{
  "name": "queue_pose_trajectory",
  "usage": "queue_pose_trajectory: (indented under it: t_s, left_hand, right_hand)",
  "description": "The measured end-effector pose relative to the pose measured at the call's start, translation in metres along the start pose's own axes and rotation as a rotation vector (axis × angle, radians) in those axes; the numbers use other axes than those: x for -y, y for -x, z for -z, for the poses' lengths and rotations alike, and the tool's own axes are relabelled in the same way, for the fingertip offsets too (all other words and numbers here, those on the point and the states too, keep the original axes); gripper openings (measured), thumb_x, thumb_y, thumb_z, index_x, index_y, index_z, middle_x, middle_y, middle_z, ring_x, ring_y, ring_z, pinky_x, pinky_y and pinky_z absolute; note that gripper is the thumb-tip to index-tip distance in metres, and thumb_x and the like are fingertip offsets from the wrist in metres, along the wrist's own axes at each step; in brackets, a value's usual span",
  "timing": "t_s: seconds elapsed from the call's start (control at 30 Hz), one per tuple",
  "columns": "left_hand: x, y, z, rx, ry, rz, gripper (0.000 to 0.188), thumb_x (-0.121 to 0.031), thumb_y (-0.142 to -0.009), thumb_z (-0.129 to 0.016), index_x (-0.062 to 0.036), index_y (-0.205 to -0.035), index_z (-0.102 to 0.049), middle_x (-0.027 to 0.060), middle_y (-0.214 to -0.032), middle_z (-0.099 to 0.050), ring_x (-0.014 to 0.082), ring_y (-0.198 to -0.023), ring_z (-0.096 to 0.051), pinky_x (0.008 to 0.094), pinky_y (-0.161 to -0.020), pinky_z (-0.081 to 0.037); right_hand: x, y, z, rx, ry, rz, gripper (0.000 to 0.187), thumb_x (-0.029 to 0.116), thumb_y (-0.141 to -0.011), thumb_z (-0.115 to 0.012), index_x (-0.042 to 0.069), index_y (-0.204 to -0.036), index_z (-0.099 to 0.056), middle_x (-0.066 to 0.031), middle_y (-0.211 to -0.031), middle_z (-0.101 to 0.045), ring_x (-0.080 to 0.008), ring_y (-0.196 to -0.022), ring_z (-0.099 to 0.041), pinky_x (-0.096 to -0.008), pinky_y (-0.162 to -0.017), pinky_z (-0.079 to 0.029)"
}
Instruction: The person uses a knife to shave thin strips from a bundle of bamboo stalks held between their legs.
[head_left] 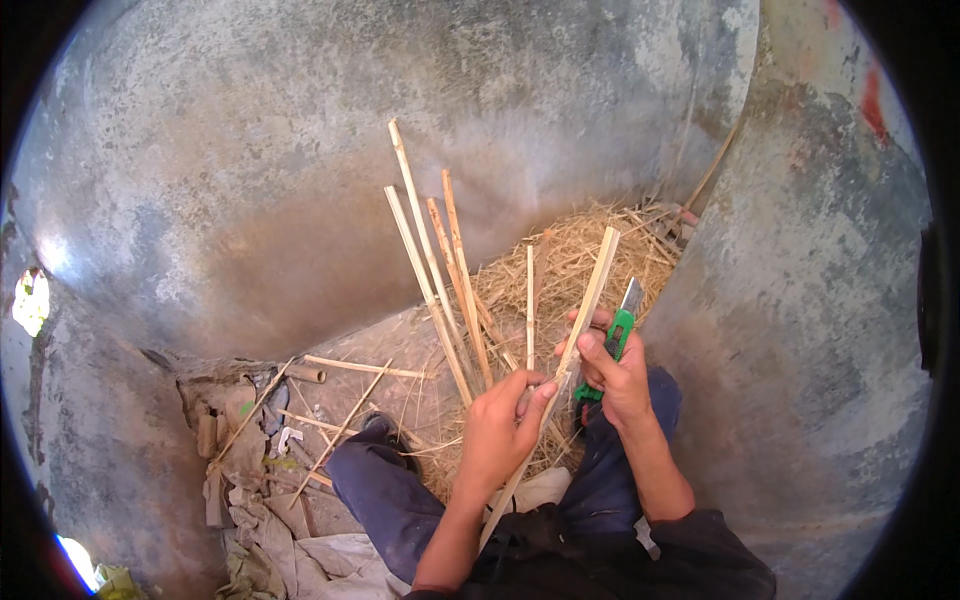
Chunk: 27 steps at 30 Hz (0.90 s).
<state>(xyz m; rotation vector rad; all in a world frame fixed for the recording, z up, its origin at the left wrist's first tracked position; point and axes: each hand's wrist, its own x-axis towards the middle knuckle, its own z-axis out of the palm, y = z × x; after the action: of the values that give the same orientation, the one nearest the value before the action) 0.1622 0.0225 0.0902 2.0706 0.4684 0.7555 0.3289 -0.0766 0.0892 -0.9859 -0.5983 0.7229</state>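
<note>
A long pale bamboo strip slants across my lap, its upper end pointing up and away to the right. My left hand is closed around its lower middle, thumb and fingers pinching it. In my right hand is a green utility knife with its blade out and pointing up. The right fingers also reach behind the strip, just above the left hand; whether they press on it I cannot tell. Several bamboo sticks lean upright against the wall ahead of my left hand.
A heap of straw-like shavings lies at the wall's foot and between my legs. Grey walls rise ahead and on the right. Loose sticks, rubble and crumpled cloth litter the floor to the left.
</note>
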Motion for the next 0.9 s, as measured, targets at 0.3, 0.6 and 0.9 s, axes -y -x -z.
queue_pose_trajectory:
  t_s: [0.3,0.6,0.9]
  left_hand:
    - [-0.041,0.022,0.012,-0.069,0.075,0.199,0.022,-0.017,-0.103,-0.072,0.0018,-0.113,-0.068,0.0216,-0.084,-0.069,0.0366,-0.072,-0.067,0.0450,-0.064,-0.051]
    - [-0.005,0.011,0.026,0.175,-0.172,0.052,0.037,-0.031,-0.099,-0.082,0.0012,-0.101,-0.064,0.0151,-0.077,-0.066,0.0236,-0.068,-0.068,0.0399,-0.058,-0.049]
    - [0.025,0.028,-0.035,-0.134,0.538,0.233,0.027,-0.013,-0.108,-0.069,-0.0078,-0.089,-0.051,0.0083,-0.082,-0.072,0.0060,-0.056,-0.058,0.0215,-0.048,-0.040]
  right_hand:
    - [-0.008,0.002,-0.006,-0.162,0.391,0.245,0.040,0.011,-0.099,-0.079,-0.008,-0.131,-0.065,-0.0010,-0.088,-0.073,-0.0026,-0.076,-0.059,-0.0210,-0.068,-0.045]
    - [-0.012,-0.001,0.001,-0.139,0.265,0.141,0.042,0.014,-0.102,-0.075,-0.007,-0.136,-0.061,-0.0078,-0.095,-0.079,-0.0086,-0.089,-0.068,-0.0268,-0.085,-0.052]
    - [-0.011,-0.002,0.003,-0.074,0.437,0.184,0.042,0.019,-0.106,-0.071,-0.002,-0.140,-0.057,-0.0080,-0.106,-0.075,-0.0120,-0.096,-0.067,-0.0289,-0.091,-0.052]
